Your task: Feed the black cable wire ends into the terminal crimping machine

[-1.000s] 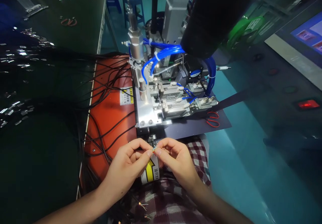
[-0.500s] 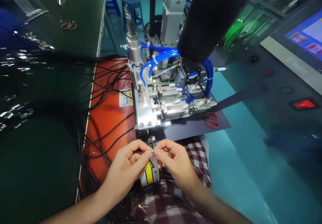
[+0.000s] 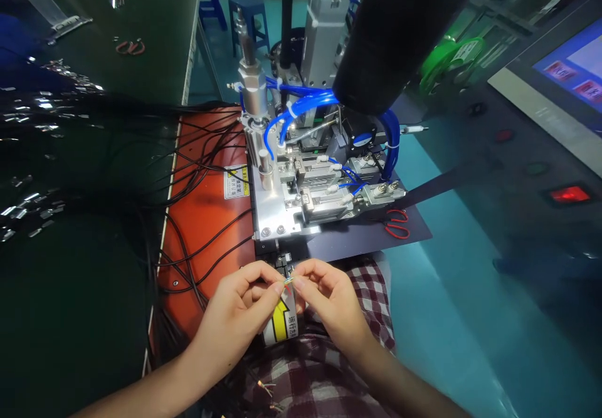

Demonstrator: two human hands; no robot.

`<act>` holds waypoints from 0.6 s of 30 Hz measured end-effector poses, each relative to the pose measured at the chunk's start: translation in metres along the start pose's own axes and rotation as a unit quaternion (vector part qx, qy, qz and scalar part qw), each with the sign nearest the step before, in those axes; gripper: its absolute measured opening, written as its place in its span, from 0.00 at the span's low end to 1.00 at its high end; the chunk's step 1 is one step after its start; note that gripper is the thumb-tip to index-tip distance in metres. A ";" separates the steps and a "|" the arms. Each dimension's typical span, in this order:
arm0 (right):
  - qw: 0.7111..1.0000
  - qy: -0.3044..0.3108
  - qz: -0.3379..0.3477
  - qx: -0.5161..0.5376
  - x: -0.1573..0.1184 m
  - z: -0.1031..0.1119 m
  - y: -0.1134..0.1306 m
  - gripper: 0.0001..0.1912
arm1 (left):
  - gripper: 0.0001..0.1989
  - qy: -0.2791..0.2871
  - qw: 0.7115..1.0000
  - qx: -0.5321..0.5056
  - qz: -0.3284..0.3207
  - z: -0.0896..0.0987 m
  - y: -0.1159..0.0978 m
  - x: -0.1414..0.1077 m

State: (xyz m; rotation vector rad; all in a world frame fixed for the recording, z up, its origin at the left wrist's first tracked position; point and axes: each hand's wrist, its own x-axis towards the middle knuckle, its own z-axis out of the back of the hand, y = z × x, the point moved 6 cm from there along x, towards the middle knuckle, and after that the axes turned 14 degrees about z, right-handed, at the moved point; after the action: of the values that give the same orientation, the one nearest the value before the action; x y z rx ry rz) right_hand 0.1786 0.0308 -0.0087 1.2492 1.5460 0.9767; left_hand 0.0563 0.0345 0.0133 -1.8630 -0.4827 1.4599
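Thin coloured wires [image 3: 288, 281] stretch across the small gap between my two hands, just in front of the machine. My left hand [image 3: 244, 305] is closed, thumb and forefinger pinching the wires from the left. From the right, my right hand [image 3: 332, 299] pinches the wires between thumb and fingertip. A red strand hangs slightly below the others. Whether the strands belong to a cable hidden in my left hand, I cannot tell. Below the hands, another cable end with bare split strands [image 3: 266, 385] lies by the checked cloth [image 3: 320, 368] on my lap.
A metal machine [image 3: 310, 186] with blue air hoses [image 3: 310, 99] stands ahead on a dark plate. Black cables [image 3: 202, 145] cross the orange surface [image 3: 207, 202] to the left. Red-handled scissors [image 3: 397, 224] lie on the plate's right. A control panel [image 3: 540, 136] rises at right.
My right fingertips have shifted slightly right, away from the left ones. More of the coloured wires now shows between them, with the red strand apart. The left hand stays nearly still.
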 end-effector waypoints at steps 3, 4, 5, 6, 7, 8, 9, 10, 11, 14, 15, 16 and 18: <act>1.000 0.003 0.013 -0.004 0.001 0.002 0.003 0.08 | 0.11 -0.006 1.000 0.002 -0.009 0.001 -0.002 -0.001; 1.000 0.004 0.016 -0.006 0.001 0.002 0.004 0.08 | 0.11 -0.007 1.000 0.003 -0.008 0.001 -0.002 0.000; 1.000 0.005 0.017 -0.009 0.002 0.002 0.005 0.09 | 0.12 -0.008 1.000 0.004 -0.005 0.001 -0.001 0.000; 1.000 0.007 0.018 -0.013 0.002 0.001 0.006 0.09 | 0.12 -0.009 1.000 0.006 -0.001 0.001 0.000 0.001; 1.000 0.008 0.017 -0.017 0.002 0.000 0.006 0.09 | 0.12 -0.009 1.000 0.007 0.003 0.001 0.001 0.001; 1.000 0.007 0.016 -0.024 0.001 0.000 0.006 0.08 | 0.12 -0.010 1.000 0.009 0.006 0.001 0.002 0.002; 0.999 0.004 0.015 -0.035 0.001 0.000 0.007 0.08 | 0.12 -0.011 1.000 0.011 0.008 0.001 0.003 0.002; 0.999 0.001 0.016 -0.048 0.001 0.000 0.007 0.08 | 0.12 -0.013 1.000 0.013 0.006 0.001 0.003 0.002; 0.998 -0.001 0.018 -0.064 0.001 0.000 0.008 0.08 | 0.11 -0.015 1.000 0.016 0.003 0.001 0.002 0.001; 0.993 0.007 0.043 -0.108 0.002 0.000 0.012 0.08 | 0.09 -0.019 0.999 0.039 -0.018 0.002 -0.003 -0.001; 0.991 0.011 0.055 -0.119 0.003 0.000 0.013 0.08 | 0.08 -0.025 0.997 0.059 -0.033 0.002 -0.005 -0.002; 0.989 0.013 0.068 -0.128 0.003 0.000 0.015 0.07 | 0.07 -0.037 0.994 0.086 -0.055 0.004 -0.008 -0.003; 0.987 0.012 0.086 -0.137 0.005 0.001 0.017 0.07 | 0.06 -0.071 0.981 0.144 -0.112 0.007 -0.016 -0.006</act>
State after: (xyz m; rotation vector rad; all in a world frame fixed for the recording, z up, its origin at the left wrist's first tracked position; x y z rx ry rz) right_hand 0.1839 0.0383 0.0062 1.1900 1.2850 1.2731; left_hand 0.0498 0.0433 0.0277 -1.4365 -0.5021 1.4311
